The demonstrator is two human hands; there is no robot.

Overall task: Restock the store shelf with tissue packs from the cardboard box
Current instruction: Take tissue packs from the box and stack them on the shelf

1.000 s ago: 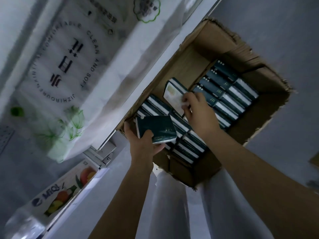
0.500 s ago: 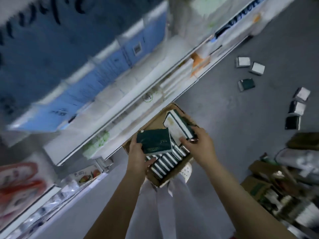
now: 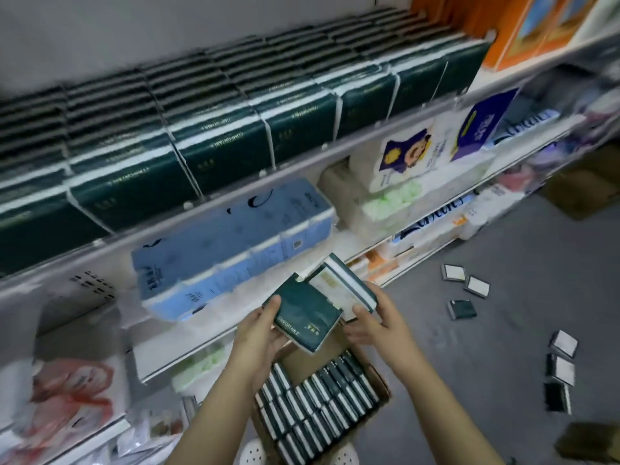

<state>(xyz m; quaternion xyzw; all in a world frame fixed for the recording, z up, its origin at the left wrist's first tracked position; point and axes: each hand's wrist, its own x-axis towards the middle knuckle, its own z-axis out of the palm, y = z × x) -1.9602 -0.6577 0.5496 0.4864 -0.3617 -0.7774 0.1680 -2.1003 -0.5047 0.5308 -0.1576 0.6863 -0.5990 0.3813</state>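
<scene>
Green, dark and glossy, is the tissue pack in my left hand. My thumb lies across its near corner and my fingers curl beneath, so the printed face looks up at me and I can read which way it will stand. My right hand grips a second pack, thumb pressed on its pale face, the other fingers mostly hidden behind it. This one is tilted up on edge, and its corner just overlaps the first. I hold both clear above the cardboard box, which sits on the floor by my feet, close to the shelving so each lift is short. Inside it the boxed packs stand on edge in tight rows, which I judge is why they come out one per hand. The top shelf carries matching shelved packs, leaning face-out in files behind a clear front rail. I reckon these two belong there, though blur keeps me from seeing any gap. On the shelf below lies a blue bundle. A few loose packs lie scattered on the grey floor, well apart from the box. With two in hand, neither hand is free to steady a row, so I expect to seat one before the other.
</scene>
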